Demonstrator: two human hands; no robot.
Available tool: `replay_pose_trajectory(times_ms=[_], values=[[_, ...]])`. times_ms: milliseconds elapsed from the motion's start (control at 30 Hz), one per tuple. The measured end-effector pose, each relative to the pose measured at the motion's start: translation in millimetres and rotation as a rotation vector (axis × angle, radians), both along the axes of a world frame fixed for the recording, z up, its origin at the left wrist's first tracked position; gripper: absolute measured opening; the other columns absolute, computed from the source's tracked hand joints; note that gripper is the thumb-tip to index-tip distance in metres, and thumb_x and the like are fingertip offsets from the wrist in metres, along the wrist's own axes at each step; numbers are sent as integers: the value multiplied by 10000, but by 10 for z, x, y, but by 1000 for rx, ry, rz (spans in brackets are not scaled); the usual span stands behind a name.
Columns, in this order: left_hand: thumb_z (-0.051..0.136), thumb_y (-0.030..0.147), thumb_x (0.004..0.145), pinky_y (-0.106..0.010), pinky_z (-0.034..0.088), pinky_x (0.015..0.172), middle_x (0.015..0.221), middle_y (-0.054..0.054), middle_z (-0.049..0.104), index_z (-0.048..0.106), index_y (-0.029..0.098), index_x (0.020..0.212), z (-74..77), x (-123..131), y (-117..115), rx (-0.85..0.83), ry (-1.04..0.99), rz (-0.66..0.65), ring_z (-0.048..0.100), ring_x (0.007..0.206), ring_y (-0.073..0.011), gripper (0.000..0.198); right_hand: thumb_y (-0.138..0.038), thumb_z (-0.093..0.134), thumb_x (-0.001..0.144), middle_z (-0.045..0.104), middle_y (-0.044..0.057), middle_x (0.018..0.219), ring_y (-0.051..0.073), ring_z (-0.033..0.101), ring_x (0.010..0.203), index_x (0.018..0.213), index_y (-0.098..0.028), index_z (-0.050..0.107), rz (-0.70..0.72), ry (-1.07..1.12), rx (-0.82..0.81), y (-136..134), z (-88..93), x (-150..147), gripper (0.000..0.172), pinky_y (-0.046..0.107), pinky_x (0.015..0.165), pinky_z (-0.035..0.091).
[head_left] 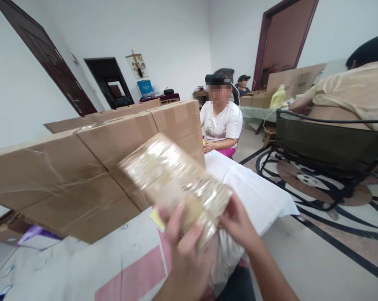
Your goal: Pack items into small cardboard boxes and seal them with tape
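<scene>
The floor (317, 259) is taking the most space: pale tiles w/ dark curved lines, lying open on the right side, so there is free room there. On the left, a wall of cardboard boxes (82, 167) is standing in two rows, taped, and its near edge is coming close to the bundle. A white sheet (254, 192) is lying between boxes and floor, and its corner is hanging out over the tiles. Far right, a dark chair (327, 144) is carrying a person in beige clothes (348, 96), seen from behind. Another person in a white shirt (222, 123) is sitting at the far end of the sheet, just beside the boxes.

In the middle, a bundle wrapped in clear plastic (173, 179) is being held up in the air, tilted, its far end rising in front of the boxes; the picture is blurred here. The left hand (185, 255) is gripping the near end from below, fingers curled up over the wrap. The right hand (239, 225) is grasping the near right corner w/ fingers pressed on the plastic. Under the bundle a yellow card (156, 218) is showing one edge. In the bg a yellow bottle (277, 97) is standing on a table.
</scene>
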State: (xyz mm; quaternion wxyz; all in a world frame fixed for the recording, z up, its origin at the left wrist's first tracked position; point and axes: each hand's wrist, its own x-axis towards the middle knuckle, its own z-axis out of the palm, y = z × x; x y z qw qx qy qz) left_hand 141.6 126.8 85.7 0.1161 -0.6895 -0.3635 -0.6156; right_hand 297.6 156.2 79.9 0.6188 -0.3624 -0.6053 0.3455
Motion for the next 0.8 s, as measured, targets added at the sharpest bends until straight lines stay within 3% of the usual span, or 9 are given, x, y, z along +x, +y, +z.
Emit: replay_pose_trajectory(times_ms=[67,133,200,267,333,433,600,800], values=[[642,29,827,-573,225,1269,1522,-92,387,446,269,1160,176,555,305,-8,64,-200,353,1481,-257,455,-477,723,830,595,103,1211,257,614,1110,1230,-269,539,-231,-1,73,146,-14,530,487,426,903,568],[599,46,866,-587,265,1251,1587,-103,304,404,286,1207,151,1018,663,-138,83,-349,169,1561,-299,460,-465,748,802,593,77,1127,230,619,1015,1148,-265,548,-414,-37,97,339,-123,1021,447,393,827,581],[633,136,894,-540,309,1240,1650,-159,140,343,263,1262,-35,1364,1053,-279,66,-434,102,1575,-303,486,-464,766,774,590,51,1009,214,606,921,1039,-246,557,-544,-134,50,596,-318,1406,402,362,757,566],[699,181,859,-494,349,1219,1652,-225,64,339,217,1261,-300,1588,1435,-440,72,-431,154,1564,-319,541,-515,769,729,594,50,945,228,596,885,952,-224,553,-597,-211,-19,910,-571,1636,426,378,734,543],[713,123,814,-504,385,1186,1632,-270,99,368,185,1244,-555,1708,1766,-560,95,-395,195,1551,-352,554,-588,760,671,593,43,864,235,590,826,841,-220,517,-571,-201,-98,1252,-839,1709,473,415,749,526],[665,23,779,-534,360,1193,1613,-264,170,407,173,1201,-807,1767,2136,-586,89,-342,154,1557,-367,517,-633,720,663,611,55,858,244,598,829,831,-225,489,-546,-155,-133,1734,-1157,1641,498,444,795,513],[615,78,843,-504,260,1248,1618,-244,169,410,152,1226,-949,1804,2544,-565,55,-265,81,1573,-323,441,-602,699,686,642,108,970,254,598,920,920,-207,498,-584,-84,-141,2281,-1399,1521,500,453,890,493],[641,169,866,-498,236,1250,1613,-240,209,420,126,1260,-1060,1837,2774,-537,82,-187,83,1565,-319,454,-534,681,754,643,178,1230,279,612,1108,1222,-166,527,-636,23,-145,2440,-1608,1506,616,458,985,480]])
